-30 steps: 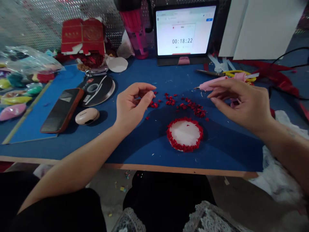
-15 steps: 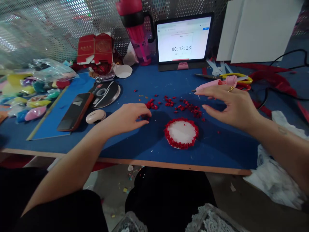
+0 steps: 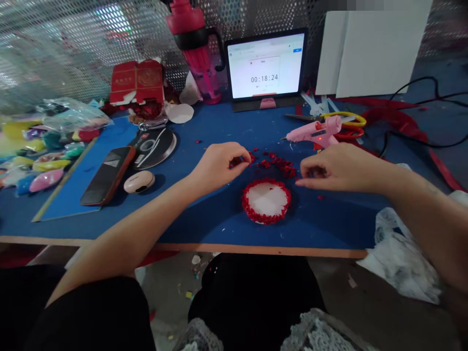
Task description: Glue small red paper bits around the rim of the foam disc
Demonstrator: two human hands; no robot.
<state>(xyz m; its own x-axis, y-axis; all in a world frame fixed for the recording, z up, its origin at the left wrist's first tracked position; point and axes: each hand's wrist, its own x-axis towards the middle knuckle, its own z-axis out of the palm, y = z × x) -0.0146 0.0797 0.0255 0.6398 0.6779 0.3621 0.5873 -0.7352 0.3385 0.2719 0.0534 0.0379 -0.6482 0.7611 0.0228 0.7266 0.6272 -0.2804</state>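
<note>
A white disc (image 3: 267, 199) edged with red crumpled pieces lies on the blue table near its front edge. Behind it are scattered small red pieces (image 3: 283, 165). My left hand (image 3: 224, 163) is at the left end of these pieces, thumb and fingertips pinched together; anything between them is too small to name. To the right of the pieces is my right hand (image 3: 325, 170), its fingers curled and thumb close to them, with nothing I can make out inside. The pink glue gun (image 3: 314, 132) rests on the table just behind my right hand, touching neither palm nor fingertips.
Scissors (image 3: 343, 118) lie behind the glue gun. A tablet (image 3: 266, 68) and a pink bottle (image 3: 197, 58) stand at the back. A phone (image 3: 108, 176), a pale case (image 3: 139, 182) and a ribbon spool (image 3: 155, 148) lie left. Crumpled white plastic (image 3: 402, 263) hangs at right.
My left hand has moved right to the red pieces, its fingers closing. My right hand has come down from beside the glue gun and curled its fingers. The view has shifted slightly.
</note>
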